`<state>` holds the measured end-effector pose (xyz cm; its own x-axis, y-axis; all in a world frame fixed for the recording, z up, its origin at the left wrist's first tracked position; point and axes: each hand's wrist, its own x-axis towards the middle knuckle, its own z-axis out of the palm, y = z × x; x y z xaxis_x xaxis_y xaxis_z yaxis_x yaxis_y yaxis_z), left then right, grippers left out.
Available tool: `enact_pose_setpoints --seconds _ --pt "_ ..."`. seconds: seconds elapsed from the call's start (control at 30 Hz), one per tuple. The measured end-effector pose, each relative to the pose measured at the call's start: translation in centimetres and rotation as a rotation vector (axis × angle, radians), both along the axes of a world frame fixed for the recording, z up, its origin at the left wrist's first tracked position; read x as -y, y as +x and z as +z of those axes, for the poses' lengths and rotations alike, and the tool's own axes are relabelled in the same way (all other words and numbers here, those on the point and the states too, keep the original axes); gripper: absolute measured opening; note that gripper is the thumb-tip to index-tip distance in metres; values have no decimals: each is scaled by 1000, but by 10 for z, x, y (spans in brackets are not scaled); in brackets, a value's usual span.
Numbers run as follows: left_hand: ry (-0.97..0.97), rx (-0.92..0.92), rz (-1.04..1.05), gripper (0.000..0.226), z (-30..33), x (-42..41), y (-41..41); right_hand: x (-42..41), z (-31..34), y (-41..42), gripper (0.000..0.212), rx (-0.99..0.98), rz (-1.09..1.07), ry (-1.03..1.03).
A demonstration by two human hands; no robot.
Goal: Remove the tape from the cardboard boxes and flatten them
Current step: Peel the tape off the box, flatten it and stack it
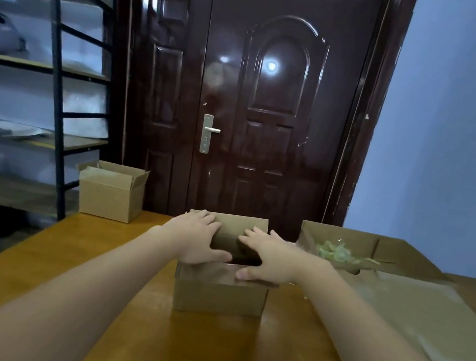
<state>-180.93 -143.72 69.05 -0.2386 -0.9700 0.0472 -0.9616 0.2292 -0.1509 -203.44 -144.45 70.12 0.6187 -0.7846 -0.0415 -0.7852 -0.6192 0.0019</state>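
Cardboard, plain brown, makes up the small box [219,297] that stands upright in the middle of the wooden table [100,255], its top open and dark inside. Both hands lie on that open top. The left hand [196,240] covers the left side of the opening, fingers stretched toward the far flap and thumb reaching across the near edge; the right hand [268,258] covers the right side in the same way, its thumb pressed on the near flap. Neither grip is clenched: the fingers are spread and fairly straight, lying on the flaps rather than wrapped round them (whether any fingertip hooks over the far edge cannot be told). So the box sits directly under both palms, between the two forearms.

To the right, touching the table's far right part, a stack of flattened cardboard [415,314] lies flat, and on it rests a bunch of crumpled clear tape [334,252]. At the table's far left corner stands a second open box [110,191], well apart from the hands. Behind everything is a dark glossy door [274,98], with metal shelving [57,73] to its left.
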Motion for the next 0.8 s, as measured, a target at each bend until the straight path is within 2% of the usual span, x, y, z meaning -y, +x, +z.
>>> enact_pose_setpoints --seconds 0.13,0.23,0.37,0.5,0.67,0.8 --pt "40 30 69 128 -10 -3 19 6 2 2 99 -48 -26 -73" --pt "113 -105 127 136 -23 -8 30 10 0 -4 106 -110 -83 -96" --pt "160 -335 131 135 -39 -12 32 16 -7 -8 120 -218 -118 -128" --pt "161 -437 129 142 -44 -10 35 24 -13 -13 129 -268 -168 -124" --pt "119 -503 88 143 -53 -6 37 29 -34 -23 126 -7 -175 118" --pt "79 -561 56 135 -59 -3 37 33 -41 -21 129 233 -147 290"
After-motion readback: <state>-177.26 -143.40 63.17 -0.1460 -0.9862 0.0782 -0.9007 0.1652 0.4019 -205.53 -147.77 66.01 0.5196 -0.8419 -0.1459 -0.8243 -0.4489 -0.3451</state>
